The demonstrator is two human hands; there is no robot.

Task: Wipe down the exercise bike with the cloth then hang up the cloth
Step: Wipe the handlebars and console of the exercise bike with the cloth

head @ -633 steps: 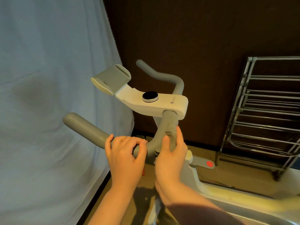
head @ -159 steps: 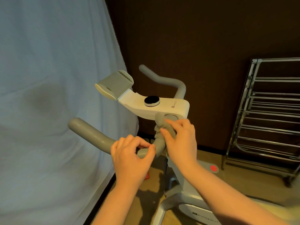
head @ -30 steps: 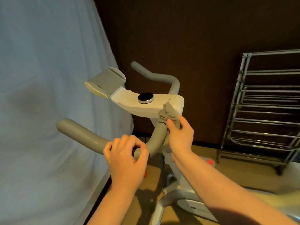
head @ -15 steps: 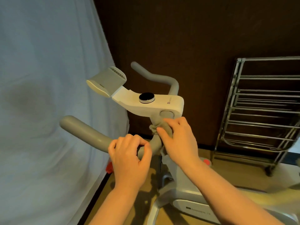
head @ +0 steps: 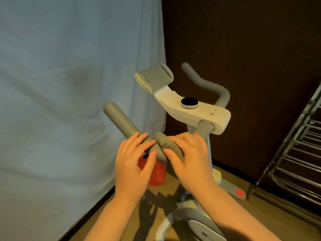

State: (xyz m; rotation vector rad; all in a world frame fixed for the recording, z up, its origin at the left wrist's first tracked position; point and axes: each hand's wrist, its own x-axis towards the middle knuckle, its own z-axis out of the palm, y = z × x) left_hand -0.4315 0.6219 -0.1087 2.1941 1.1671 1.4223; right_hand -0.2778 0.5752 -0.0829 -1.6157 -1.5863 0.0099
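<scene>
Right hand [head: 189,159] slid cloth [head: 167,146] down handlebar [head: 125,124] bend, grasping it; left hand [head: 133,164] loosened, fingers relaxed beside bar. Best wrap cloth around bar, pull outward.

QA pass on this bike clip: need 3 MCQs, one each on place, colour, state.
1. Where is the cloth?
A. on the rack
B. on the handlebar bend
C. on the floor

2. What colour is the knob top?
A. black
B. red
C. white

3. How is the left hand?
A. fist closed round the bar
B. fingers loosely spread at the handlebar
C. gripping the cloth

Key: 1 B, the cloth is bunched on the bend under the right hand. 2 A, a black disc in a silver ring. 3 B, the fingers are extended, wrapped round nothing.
</scene>
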